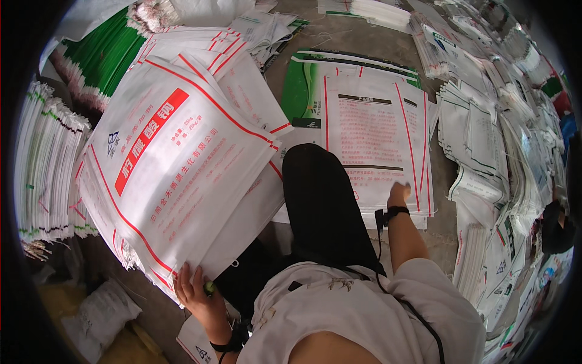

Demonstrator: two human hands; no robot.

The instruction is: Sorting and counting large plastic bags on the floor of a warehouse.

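At the lower left, my left hand (202,298) lies against the bottom edge of a stack of white woven bags (200,151) with red borders and red print. Its fingers are slightly spread on the bags, and a small green item (209,287) shows beside them, too small to name. My right hand (399,194) rests at the near part of a flat white bag (370,136) with red stripes and dark bars. How its fingers are bent, and whether they grip the bag, is hidden. Green bags (301,85) stick out from under that bag.
Bundled white bags (51,164) stand at the left, with folded green bags (100,54) behind. More bag piles (476,133) line the right side. My dark-clad knee (318,182) rises between the two stacks. A stuffed white sack (103,315) lies at lower left.
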